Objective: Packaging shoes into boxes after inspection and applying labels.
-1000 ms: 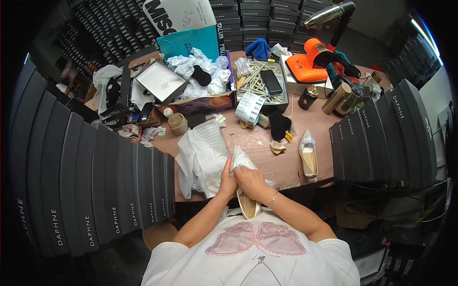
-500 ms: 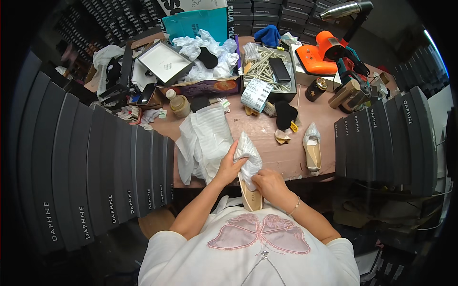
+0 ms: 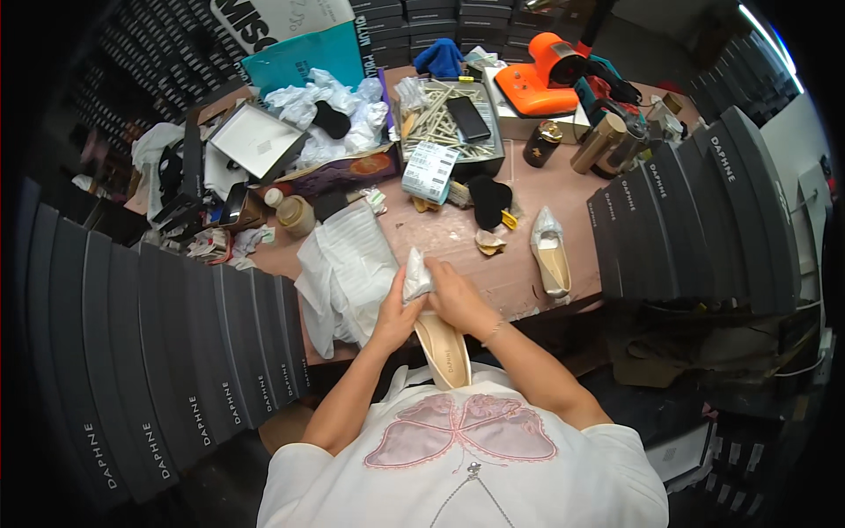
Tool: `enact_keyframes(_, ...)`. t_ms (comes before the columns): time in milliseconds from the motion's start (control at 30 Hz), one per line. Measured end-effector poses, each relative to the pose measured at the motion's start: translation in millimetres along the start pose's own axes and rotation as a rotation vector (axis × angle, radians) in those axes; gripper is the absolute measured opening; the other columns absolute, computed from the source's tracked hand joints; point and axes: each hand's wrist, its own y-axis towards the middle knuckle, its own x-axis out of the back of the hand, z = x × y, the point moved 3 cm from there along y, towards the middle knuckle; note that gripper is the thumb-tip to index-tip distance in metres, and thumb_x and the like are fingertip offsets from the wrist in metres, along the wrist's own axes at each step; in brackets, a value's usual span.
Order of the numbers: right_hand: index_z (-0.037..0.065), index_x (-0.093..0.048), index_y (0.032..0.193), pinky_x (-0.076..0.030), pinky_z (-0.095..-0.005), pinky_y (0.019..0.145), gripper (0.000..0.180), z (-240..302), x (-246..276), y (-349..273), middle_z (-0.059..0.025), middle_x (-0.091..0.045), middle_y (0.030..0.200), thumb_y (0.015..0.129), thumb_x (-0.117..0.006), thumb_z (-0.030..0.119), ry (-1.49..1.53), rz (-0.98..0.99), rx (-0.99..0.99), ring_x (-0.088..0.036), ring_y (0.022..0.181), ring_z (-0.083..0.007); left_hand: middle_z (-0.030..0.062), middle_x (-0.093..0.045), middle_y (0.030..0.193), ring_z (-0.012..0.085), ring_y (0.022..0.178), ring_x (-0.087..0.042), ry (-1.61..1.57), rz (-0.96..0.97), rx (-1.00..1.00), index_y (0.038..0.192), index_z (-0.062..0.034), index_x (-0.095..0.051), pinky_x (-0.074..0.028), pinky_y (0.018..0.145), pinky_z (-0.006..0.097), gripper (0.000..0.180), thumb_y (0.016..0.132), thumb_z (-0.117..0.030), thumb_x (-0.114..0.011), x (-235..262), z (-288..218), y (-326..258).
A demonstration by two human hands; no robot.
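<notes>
A flat shoe (image 3: 447,354) with a beige insole points away from me, its heel end against my white shirt. A piece of white tissue paper (image 3: 417,278) stands over the shoe's front, bunched into a narrow point. My left hand (image 3: 398,310) is closed around the paper's left side, thumb toward me. On the other side, my right hand (image 3: 459,299) grips it with bent fingers, which partly hide it. The shoe's toe is hidden by the hands and paper. To the right on the table lies a second shoe (image 3: 552,255), its toe covered in silvery-white wrap.
White sheets (image 3: 348,273) lie left of my hands. Stacks of dark shoeboxes (image 3: 189,352) flank me, with more boxes (image 3: 695,220) at right. Farther back are a tray of pale sticks (image 3: 431,119), a phone (image 3: 467,119), a bottle (image 3: 295,214) and an orange device (image 3: 537,84).
My right hand has moved from beside the shoe's opening up to the paper's far end. The paper now looks narrower, and more of the insole shows. The whole view has shifted slightly.
</notes>
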Motion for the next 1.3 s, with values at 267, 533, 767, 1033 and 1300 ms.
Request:
enact_keyframes(267, 0.002, -0.039, 0.132, -0.05, -0.0413, 0.079, 0.063, -25, -2, 5, -0.0221, -0.06, 0.107, 0.075, -0.066, 0.007, -0.031, -0.018, 0.026, -0.062, 0.092, -0.0381, 0.0153, -0.05, 0.129, 0.0178, 0.117, -0.048, -0.034, -0.042, 0.109, 0.145, -0.001, -0.024, -0.038, 0.098, 0.029, 0.064, 0.09, -0.008, -0.058, -13, -21, -2)
enact_keyframes(533, 0.006, -0.023, 0.147, -0.049, -0.027, 0.076, 0.068, -65, -4, -59, -0.015, -0.063, 0.103, 0.087, -0.055, 0.005, 0.952, 0.231, -0.617, -0.062, 0.09, -0.0144, 0.0191, -0.03, 0.145, 0.0282, 0.131, -0.036, -0.169, -0.275, 0.045, 0.145, -0.0025, -0.021, -0.035, 0.102, 0.039, 0.072, 0.088, -0.016, -0.063, -15, -14, -3)
enact_keyframes(767, 0.0, -0.033, 0.141, -0.047, -0.0389, 0.083, 0.065, -193, -38, 7, -0.0213, -0.06, 0.106, 0.085, -0.06, 0.017, 0.094, 0.11, -0.322, -0.06, 0.098, -0.028, 0.0187, -0.041, 0.13, 0.0197, 0.103, -0.049, -0.589, -0.816, 0.58, 0.147, -0.006, -0.013, -0.044, 0.075, 0.033, 0.083, 0.084, -0.012, -0.067, 56, 56, -36)
enact_keyframes(1033, 0.002, -0.024, 0.144, -0.036, -0.044, 0.102, 0.088, -1, -75, 46, -0.0277, -0.04, 0.135, 0.073, -0.074, 0.02, 0.048, 0.305, 0.106, -0.04, 0.125, -0.0411, 0.0047, -0.06, 0.092, 0.0067, 0.073, -0.053, -0.511, -0.324, 0.174, 0.132, -0.0032, -0.044, -0.043, 0.06, 0.021, 0.049, 0.087, -0.006, -0.062, 48, 11, -1)
enact_keyframes(1300, 0.01, -0.041, 0.136, -0.038, -0.0474, 0.095, 0.065, 15, -56, 36, -0.0157, -0.059, 0.116, 0.077, -0.067, 0.016, -0.349, 0.028, 0.373, -0.05, 0.118, -0.0325, 0.02, -0.052, 0.121, 0.0385, 0.116, -0.047, 0.677, -0.592, -0.135, 0.116, 0.0001, -0.057, -0.038, 0.1, 0.045, 0.038, 0.078, -0.001, -0.059, 128, 37, -43)
